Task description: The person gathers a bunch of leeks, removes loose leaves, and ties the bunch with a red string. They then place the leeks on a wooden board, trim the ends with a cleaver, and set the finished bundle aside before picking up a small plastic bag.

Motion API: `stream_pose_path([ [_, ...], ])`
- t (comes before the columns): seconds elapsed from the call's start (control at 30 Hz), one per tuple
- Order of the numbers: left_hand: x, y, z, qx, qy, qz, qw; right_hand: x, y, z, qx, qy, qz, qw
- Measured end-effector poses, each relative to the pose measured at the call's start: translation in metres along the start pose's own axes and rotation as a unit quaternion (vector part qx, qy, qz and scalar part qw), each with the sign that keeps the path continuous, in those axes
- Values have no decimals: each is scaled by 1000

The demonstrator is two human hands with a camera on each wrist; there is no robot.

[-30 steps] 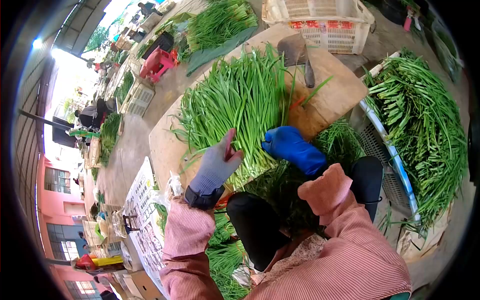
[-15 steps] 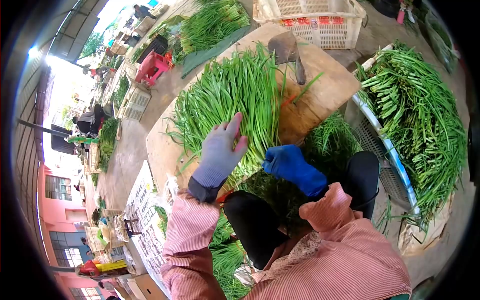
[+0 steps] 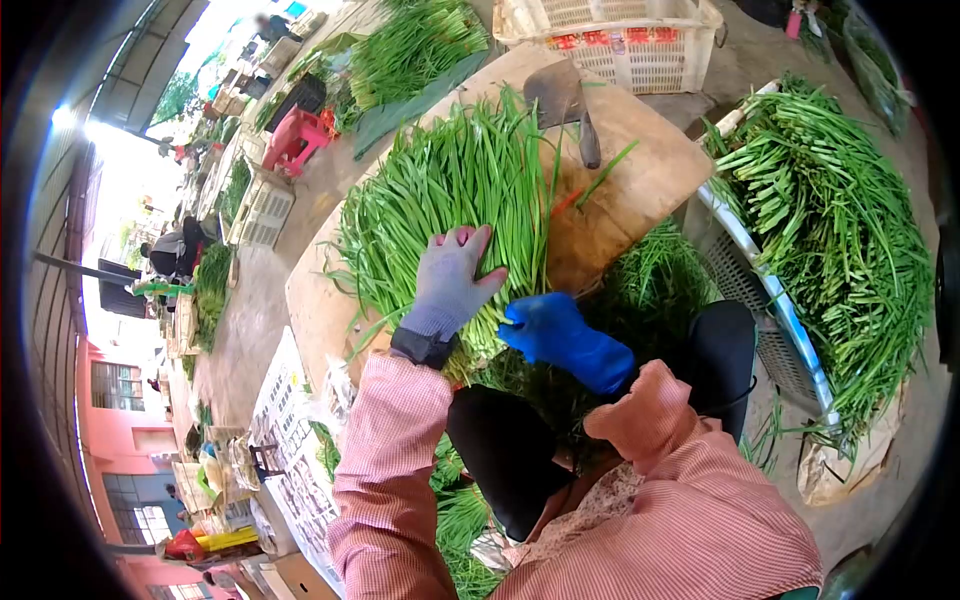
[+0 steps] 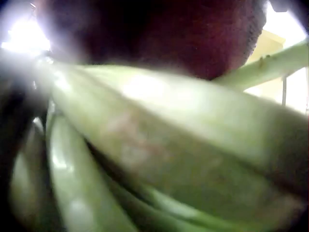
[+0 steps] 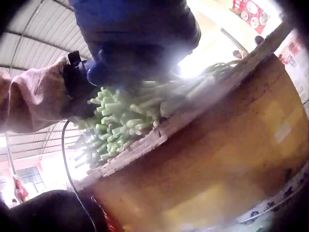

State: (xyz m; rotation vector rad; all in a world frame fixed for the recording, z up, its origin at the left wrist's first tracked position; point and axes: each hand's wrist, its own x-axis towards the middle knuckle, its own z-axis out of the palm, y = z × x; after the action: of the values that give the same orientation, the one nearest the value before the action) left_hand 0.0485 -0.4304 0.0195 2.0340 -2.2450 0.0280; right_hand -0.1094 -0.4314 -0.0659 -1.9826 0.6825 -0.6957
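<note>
Green stalks (image 3: 450, 190) lie on wooden board (image 3: 645, 150) | via remote feed I see left hand (image 3: 450, 283) resting on them, thumb spread | right hand (image 3: 568, 338) at board's near edge, by stalk ends; pinching: cannot tell.

The wooden desk (image 3: 645, 140) carries a spread bunch of green stalks (image 3: 455, 180), with a cleaver (image 3: 554, 96) and a loose green leaf (image 3: 609, 171) beside it.

green stalks (image 3: 455, 190), grey glove (image 3: 447, 282), blue glove (image 3: 570, 342)
</note>
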Motion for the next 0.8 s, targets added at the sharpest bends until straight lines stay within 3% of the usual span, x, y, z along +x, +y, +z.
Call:
stream_pose_path([
  [0.03,0,0,0,12,-10,-2,1000,-3,-5,-11,-2,2,0,1000],
  [0.1,0,0,0,17,-7,5,1000,-13,-10,-35,233,-28,185,954],
  [0.17,0,2,-4,19,-52,-22,998,-16,8,-54,213,-21,211,954],
  [0.23,1,4,-4,26,-56,-29,998,-12,32,-60,149,93,162,971],
  [0.27,2,6,-4,34,-62,-35,997,-8,41,-55,149,96,162,971],
  [0.33,4,8,-6,33,-61,-32,997,4,53,-45,-4,218,5,976],
  [0.37,4,8,-7,30,-61,-32,997,10,54,-42,-2,222,3,975],
  [0.47,5,7,-10,-1,-42,-28,999,28,32,-32,-13,98,57,993],
  [0.5,6,7,-12,-24,-27,-26,999,32,23,-21,-11,103,57,993],
  [0.57,13,19,-24,20,-26,-13,999,35,10,3,-2,186,-35,982],
  [0.67,29,23,-22,-36,11,113,993,36,10,22,-91,137,-91,982],
  [0.7,33,21,-16,-37,13,112,993,38,11,24,-93,136,-92,982],
  [0.77,42,13,-4,-181,-96,9,979,41,14,25,-7,204,-143,968],
  [0.8,50,2,0,-218,-198,-42,955,40,17,18,-44,205,-149,966],
])
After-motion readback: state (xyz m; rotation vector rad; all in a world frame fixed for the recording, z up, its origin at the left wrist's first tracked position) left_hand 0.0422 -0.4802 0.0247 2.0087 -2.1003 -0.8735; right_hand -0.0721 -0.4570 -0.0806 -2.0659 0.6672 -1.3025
